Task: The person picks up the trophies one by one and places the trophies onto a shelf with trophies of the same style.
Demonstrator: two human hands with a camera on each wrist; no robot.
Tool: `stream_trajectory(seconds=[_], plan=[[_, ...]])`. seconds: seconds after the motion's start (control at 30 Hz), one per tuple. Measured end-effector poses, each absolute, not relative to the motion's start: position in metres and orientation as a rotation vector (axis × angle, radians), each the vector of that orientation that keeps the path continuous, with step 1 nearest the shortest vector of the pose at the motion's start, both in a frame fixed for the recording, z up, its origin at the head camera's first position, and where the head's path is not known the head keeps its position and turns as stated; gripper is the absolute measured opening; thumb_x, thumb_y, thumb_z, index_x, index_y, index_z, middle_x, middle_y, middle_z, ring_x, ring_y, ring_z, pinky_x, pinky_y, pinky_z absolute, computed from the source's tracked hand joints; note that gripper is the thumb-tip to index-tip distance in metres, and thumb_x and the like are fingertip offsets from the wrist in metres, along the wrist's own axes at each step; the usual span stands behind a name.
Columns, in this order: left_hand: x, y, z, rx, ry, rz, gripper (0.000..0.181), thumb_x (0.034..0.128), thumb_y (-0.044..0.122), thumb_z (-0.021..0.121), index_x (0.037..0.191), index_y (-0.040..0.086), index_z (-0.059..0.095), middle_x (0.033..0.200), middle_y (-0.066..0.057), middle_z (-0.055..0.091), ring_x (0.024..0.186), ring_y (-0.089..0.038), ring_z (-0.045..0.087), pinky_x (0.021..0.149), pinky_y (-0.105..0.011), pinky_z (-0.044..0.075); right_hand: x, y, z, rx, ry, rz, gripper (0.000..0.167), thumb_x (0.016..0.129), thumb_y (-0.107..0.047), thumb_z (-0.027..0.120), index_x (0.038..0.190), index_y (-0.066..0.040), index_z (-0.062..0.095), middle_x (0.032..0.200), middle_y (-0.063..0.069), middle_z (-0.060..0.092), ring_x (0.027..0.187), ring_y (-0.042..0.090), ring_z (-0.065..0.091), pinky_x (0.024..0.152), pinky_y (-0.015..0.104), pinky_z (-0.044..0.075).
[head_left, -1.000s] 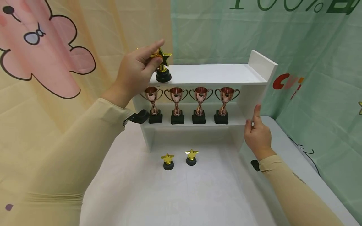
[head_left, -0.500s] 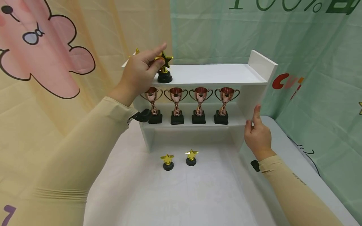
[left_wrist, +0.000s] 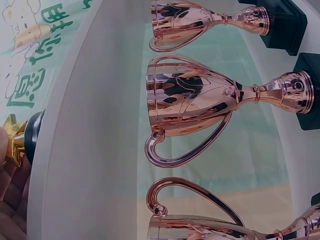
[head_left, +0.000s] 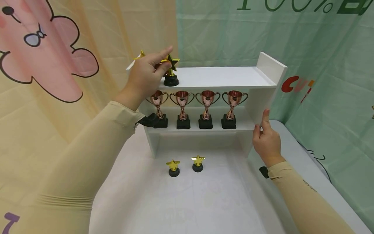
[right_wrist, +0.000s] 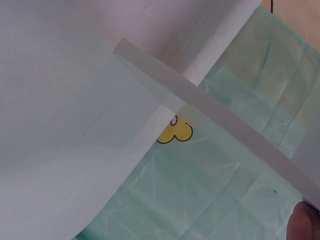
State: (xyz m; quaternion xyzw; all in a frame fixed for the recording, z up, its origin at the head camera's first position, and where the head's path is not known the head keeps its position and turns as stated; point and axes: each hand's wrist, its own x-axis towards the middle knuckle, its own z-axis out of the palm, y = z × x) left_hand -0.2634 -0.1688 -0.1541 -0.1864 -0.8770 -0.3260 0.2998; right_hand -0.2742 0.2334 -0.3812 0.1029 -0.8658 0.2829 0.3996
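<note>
My left hand point(head_left: 146, 73) pinches the star of a gold star trophy point(head_left: 171, 79) between thumb and finger. The trophy's black round base is at the front of the top shelf of a white shelf unit point(head_left: 216, 76). Another gold star tip point(head_left: 142, 53) shows behind the hand, its lower part hidden. In the left wrist view, fingers point(left_wrist: 12, 200) are beside the gold star point(left_wrist: 19, 140). My right hand point(head_left: 267, 143) touches the unit's right side panel with its index finger extended. A fingertip point(right_wrist: 302, 225) meets the panel edge point(right_wrist: 225, 122) in the right wrist view.
Several rose-gold cup trophies point(head_left: 205, 99) on black bases line the middle shelf, just below the left wrist. Two small gold star trophies point(head_left: 173, 167) stand on the white table point(head_left: 190, 208) in front of the unit. Printed curtains point(head_left: 216, 35) hang behind.
My left hand has shifted slightly right and down with the star trophy, uncovering another star tip at the left. The right hand stays against the side panel.
</note>
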Motion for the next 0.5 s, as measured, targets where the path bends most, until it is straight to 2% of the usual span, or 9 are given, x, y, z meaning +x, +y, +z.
stream_trajectory(seconds=[0.5], plan=[[-0.2633,-0.1672,-0.1519,-0.482,-2.36,-0.914,0.048,0.1062,0.026,0.063,0.152,0.039,0.054,0.132,-0.003,0.072,0.098,-0.012,0.059,0.085,-0.02,0.046,-0.2737,0.2328,-0.3808,0.245,-2.208,0.727,0.069,0.105,-0.011,0.054,0.167,-0.016,0.023,0.054,0.017,0.055,0.042,0.015,0.037,0.043,0.033,0.032]])
